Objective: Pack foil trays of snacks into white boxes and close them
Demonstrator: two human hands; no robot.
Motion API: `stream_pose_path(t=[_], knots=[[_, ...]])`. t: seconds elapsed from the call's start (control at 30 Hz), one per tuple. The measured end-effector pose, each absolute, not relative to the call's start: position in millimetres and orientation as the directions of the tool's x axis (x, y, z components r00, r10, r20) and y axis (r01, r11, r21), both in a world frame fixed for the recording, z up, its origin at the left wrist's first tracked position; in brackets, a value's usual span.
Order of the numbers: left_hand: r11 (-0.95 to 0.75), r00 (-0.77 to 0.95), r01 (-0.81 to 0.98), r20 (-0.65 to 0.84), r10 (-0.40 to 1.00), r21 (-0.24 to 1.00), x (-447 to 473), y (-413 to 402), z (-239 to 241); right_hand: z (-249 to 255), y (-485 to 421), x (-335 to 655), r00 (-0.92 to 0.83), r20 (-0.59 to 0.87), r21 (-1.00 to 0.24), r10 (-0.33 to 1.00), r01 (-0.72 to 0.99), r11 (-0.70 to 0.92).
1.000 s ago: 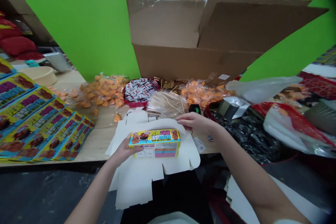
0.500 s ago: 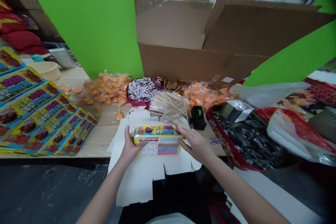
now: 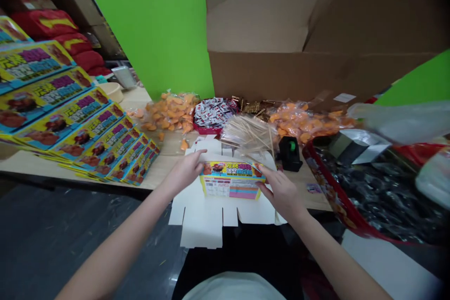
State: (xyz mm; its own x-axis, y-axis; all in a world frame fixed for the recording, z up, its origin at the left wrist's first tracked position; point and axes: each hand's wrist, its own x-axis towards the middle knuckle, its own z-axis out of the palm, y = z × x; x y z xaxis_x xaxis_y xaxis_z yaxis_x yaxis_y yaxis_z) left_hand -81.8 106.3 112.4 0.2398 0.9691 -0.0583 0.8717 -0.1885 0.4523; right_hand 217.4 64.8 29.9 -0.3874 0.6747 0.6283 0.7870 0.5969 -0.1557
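Observation:
A small printed carton (image 3: 230,187), yellow and blue with a white panel facing me, stands on flat white carton blanks (image 3: 202,218) at the table's front edge. My left hand (image 3: 190,167) grips its left end, the fingers curled over the upper back corner. Around the right end my right hand (image 3: 284,192) is closed, thumb against the front and fingers on the top edge. A pale flap shows behind the carton's top edge. Just beyond lie thin wooden sticks (image 3: 249,132) in clear plastic.
Finished-looking cartons (image 3: 84,112) are stacked at left. Along the back are bagged orange pieces (image 3: 174,112), small white sachets (image 3: 213,113) and a large cardboard box (image 3: 267,75). A black tape dispenser (image 3: 290,154) and a red tub (image 3: 333,192) of black packets stand at right.
My view has turned left and the scene has shifted right. My left hand has moved from the carton's front face to its upper left corner. The right hand keeps its grip.

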Motion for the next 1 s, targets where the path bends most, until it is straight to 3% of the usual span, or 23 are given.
stream_pose_path(t=[0.1, 0.2, 0.3, 0.4, 0.53, 0.6, 0.7, 0.77, 0.83, 0.9, 0.93, 1.0], knots=[[-0.293, 0.284, 0.881, 0.08, 0.956, 0.371, -85, 80, 93, 25, 59, 219, -0.392, 0.63, -0.189, 0.67, 0.759, 0.623], [-0.465, 0.445, 0.815, 0.142, 0.884, 0.345, -98, 58, 77, 28, 55, 227, -0.413, 0.603, -0.245, 0.682, 0.718, 0.651], [-0.638, 0.6, 0.717, 0.217, 0.77, 0.28, -107, 44, 67, 43, 60, 237, -0.435, 0.536, -0.274, 0.724, 0.721, 0.636], [-0.682, 0.637, 0.702, 0.249, 0.73, 0.205, -103, 39, 72, 63, 73, 242, -0.53, 0.423, -0.263, 0.735, 0.704, 0.659], [-0.659, 0.647, 0.721, 0.131, 0.751, 0.215, -73, 43, 94, 69, 87, 239, -0.703, 0.292, -0.178, 0.649, 0.627, 0.759], [-0.602, 0.609, 0.775, 0.031, 0.793, 0.193, -52, 47, 100, 58, 84, 236, -0.701, 0.354, -0.113, 0.619, 0.625, 0.773], [-0.559, 0.56, 0.828, -0.013, 0.828, 0.048, -26, 52, 99, 32, 68, 238, -0.63, 0.494, -0.088, 0.599, 0.65, 0.755], [-0.567, 0.567, 0.823, -0.003, 0.824, -0.023, -17, 55, 95, 13, 58, 246, -0.498, 0.555, -0.233, 0.667, 0.676, 0.699], [-0.557, 0.558, 0.829, 0.007, 0.83, -0.057, -14, 58, 92, -3, 58, 259, -0.142, 0.531, -0.575, 0.835, 0.663, 0.479], [-0.524, 0.528, 0.846, 0.009, 0.849, -0.097, -13, 60, 90, -12, 74, 277, 0.322, 0.329, -0.861, 0.888, 0.488, 0.142], [-0.515, 0.519, 0.85, 0.004, 0.855, -0.11, -13, 61, 89, -14, 87, 287, 0.487, 0.207, -0.927, 0.849, 0.376, 0.01], [-0.512, 0.514, 0.85, -0.015, 0.858, -0.121, -12, 63, 86, -14, 120, 306, 0.635, 0.029, -0.965, 0.772, 0.218, -0.143]])
